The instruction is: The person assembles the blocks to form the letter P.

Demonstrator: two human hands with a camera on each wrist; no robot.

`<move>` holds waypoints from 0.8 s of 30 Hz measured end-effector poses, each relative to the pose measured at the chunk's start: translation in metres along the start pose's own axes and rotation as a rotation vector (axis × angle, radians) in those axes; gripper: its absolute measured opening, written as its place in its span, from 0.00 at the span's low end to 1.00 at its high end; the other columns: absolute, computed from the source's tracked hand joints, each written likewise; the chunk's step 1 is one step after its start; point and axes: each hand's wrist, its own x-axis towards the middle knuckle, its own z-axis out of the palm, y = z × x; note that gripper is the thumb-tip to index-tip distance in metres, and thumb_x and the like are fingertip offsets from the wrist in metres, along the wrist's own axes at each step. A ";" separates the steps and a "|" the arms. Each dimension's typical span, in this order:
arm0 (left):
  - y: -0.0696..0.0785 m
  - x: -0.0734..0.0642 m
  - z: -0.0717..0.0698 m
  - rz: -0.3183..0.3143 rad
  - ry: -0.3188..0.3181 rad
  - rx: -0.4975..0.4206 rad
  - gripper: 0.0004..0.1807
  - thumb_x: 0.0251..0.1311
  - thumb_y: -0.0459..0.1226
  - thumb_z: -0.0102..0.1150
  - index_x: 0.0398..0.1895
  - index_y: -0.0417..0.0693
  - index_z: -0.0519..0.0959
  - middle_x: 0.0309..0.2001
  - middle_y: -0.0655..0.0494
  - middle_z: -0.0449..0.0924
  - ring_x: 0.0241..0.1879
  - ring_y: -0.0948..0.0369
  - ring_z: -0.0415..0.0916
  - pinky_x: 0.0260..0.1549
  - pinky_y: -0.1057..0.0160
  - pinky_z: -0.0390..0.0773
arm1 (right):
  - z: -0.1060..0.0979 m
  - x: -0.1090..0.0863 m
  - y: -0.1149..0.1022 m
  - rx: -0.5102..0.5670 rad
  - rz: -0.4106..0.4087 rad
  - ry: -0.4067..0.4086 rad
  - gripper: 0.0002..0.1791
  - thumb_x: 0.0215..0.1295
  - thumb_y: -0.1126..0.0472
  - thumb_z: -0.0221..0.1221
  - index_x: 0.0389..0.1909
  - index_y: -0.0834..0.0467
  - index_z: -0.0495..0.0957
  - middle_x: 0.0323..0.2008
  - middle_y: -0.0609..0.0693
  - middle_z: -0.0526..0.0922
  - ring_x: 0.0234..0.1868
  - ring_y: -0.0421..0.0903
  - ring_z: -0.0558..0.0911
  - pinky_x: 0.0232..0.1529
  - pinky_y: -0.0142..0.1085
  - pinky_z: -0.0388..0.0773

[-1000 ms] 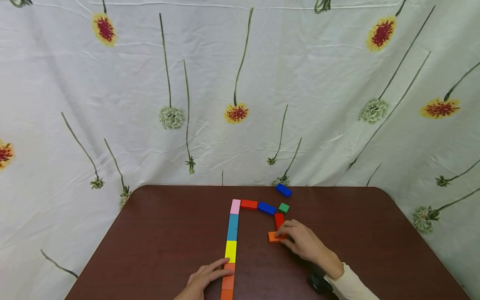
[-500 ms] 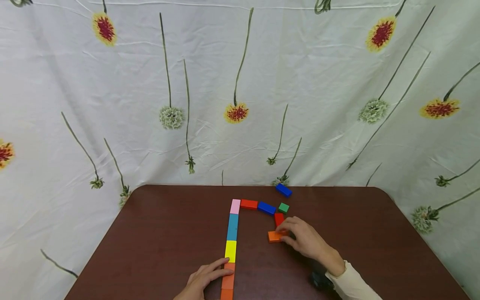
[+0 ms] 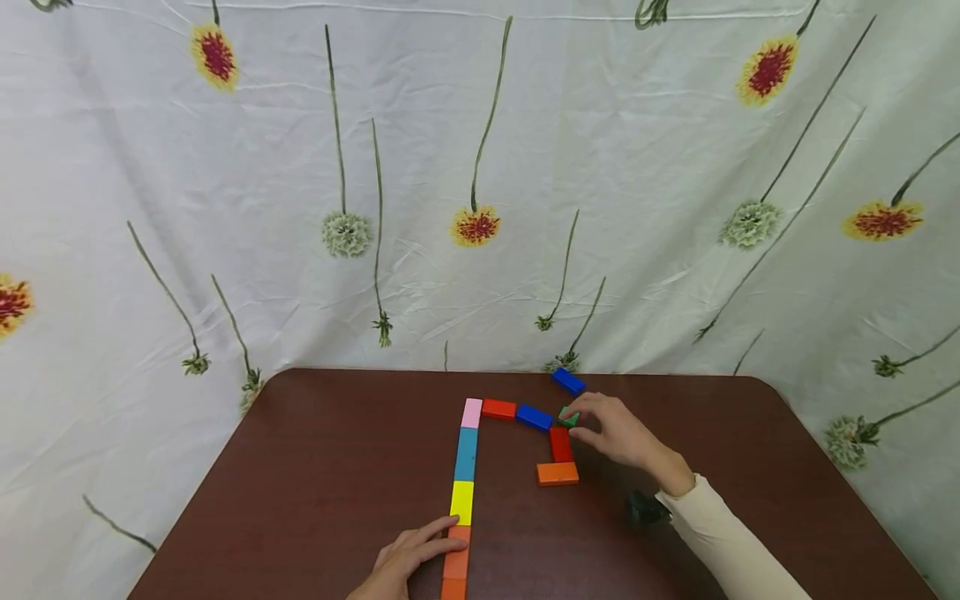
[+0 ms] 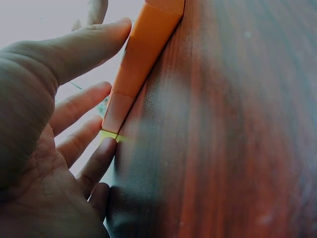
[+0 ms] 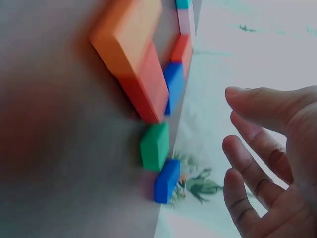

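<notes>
My left hand (image 3: 408, 554) rests beside a column of blocks, its fairly straight fingers touching the yellow block (image 3: 462, 502) and the orange-red block (image 3: 457, 550). In the left wrist view the thumb lies along an orange block (image 4: 148, 47). Over the green block (image 3: 566, 419) hovers my right hand (image 3: 618, 429), thumb and fingers spread with nothing between them. The right wrist view shows the whole green block (image 5: 155, 147) on the table, apart from the fingers. Near it lie a red block (image 3: 560, 445), touching an orange block (image 3: 557, 474), and a blue block (image 3: 567, 381).
The column continues with a light blue block (image 3: 466, 454) and a pink block (image 3: 472, 413). From there a red block (image 3: 498, 409) and a blue block (image 3: 534, 417) run right. A black object (image 3: 645, 508) sits under the right wrist. A flowered cloth (image 3: 420, 167) hangs behind the table (image 3: 337, 483).
My right hand has let go of the orange block and moved away from me, up to the green block. The left hand stays in place.
</notes>
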 end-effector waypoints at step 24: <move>0.003 0.001 0.001 -0.005 0.008 0.002 0.32 0.59 0.46 0.70 0.68 0.62 0.73 0.73 0.54 0.65 0.59 0.61 0.64 0.43 0.43 0.65 | -0.010 0.060 0.057 0.005 0.212 -0.120 0.17 0.66 0.71 0.62 0.55 0.63 0.79 0.57 0.62 0.76 0.55 0.63 0.79 0.55 0.55 0.77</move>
